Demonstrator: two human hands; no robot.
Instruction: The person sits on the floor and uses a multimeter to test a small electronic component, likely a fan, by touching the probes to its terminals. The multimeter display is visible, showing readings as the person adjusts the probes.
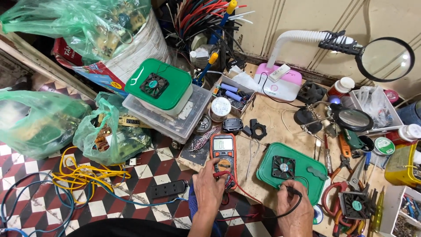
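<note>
An orange and black multimeter [222,151] lies on the wooden board, its screen lit. My left hand [207,186] rests at its lower end, fingers on the dial and on a red probe lead [228,176]. My right hand [294,210] grips a black probe [290,189] whose tip touches the near edge of a green plastic lid [302,164]. A small black fan [283,167] is set into that lid. The black lead loops back under my right hand.
A second green lid with a fan [158,83] sits on clear boxes at the back. A pink lamp with a magnifier [384,59], pliers and screwdrivers [346,162] crowd the right. Green bags [109,136], yellow and blue cables [74,180] and a power strip [168,189] lie on the checkered floor.
</note>
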